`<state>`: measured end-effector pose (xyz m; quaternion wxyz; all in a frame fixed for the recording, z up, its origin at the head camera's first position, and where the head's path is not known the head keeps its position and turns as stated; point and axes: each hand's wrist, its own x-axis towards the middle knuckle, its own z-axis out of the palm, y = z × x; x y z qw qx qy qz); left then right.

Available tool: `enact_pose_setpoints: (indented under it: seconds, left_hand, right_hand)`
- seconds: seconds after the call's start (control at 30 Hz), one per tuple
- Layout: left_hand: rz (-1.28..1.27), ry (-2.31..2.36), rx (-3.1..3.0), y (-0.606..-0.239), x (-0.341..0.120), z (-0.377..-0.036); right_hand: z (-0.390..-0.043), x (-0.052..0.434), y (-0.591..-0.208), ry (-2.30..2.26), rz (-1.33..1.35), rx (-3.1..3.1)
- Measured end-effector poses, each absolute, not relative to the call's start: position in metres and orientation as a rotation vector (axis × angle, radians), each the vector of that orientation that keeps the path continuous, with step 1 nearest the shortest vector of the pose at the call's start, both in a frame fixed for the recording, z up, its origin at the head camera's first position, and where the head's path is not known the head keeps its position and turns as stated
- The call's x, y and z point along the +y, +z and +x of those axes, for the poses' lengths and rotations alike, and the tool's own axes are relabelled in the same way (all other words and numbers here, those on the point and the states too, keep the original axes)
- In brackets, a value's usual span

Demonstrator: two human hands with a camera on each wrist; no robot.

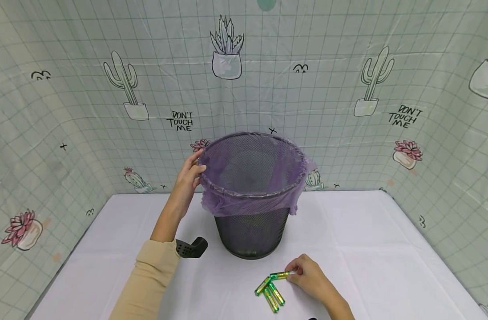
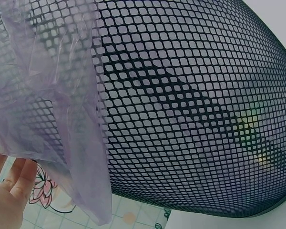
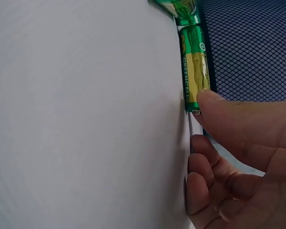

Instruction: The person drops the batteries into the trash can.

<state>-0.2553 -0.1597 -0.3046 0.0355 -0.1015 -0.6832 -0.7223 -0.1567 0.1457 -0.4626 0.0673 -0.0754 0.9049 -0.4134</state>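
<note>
Batteries (image 1: 271,290), green and yellow, were seen lying in a small cluster on the white table (image 1: 388,249) just in front of the bin, and one battery (image 1: 280,275) at the top of the cluster was pinched between the thumb and curled fingers of the right hand (image 1: 311,281). From the right wrist view that battery (image 3: 194,67) was shown lying flat on the cloth, with the thumb tip (image 3: 214,102) pressed at its near end. The left hand (image 1: 189,178) was curled over the rim of the black mesh bin (image 1: 252,231), the fingers hooked on the purple bag (image 1: 248,202) that was folded over the edge, so the bin was steadied. A firm grip at the battery's end would be judged wise, since a round cell could easily be rolled away on smooth cloth, and the bin would best be kept still by the left hand. Something green and yellow was faintly made out through the mesh low in the bin (image 2: 250,124), though what it was could not be told. A beige sleeve (image 1: 147,284) and a black wrist mount (image 1: 191,247) were seen on the left arm. Table and room were enclosed by a pale gridded sheet (image 1: 67,111) printed with cacti and the words "DON'T TOUCH ME".
</note>
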Motion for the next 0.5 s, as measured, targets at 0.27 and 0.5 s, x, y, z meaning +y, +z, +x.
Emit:
enact_pose_setpoints:
  seconds: [0.27, 0.5]
  left_hand:
    - [-0.306, -2.217, -2.107, -0.3046, -0.1600, -0.2552]
    - [-0.312, -2.211, -2.108, -0.3045, -0.1598, -0.2544]
  right_hand:
    - [-0.1549, 0.1488, -0.4618, -1.207, -0.326, 2.732]
    - [-0.1523, 0.1523, -0.4578, -1.198, -0.394, 2.750]
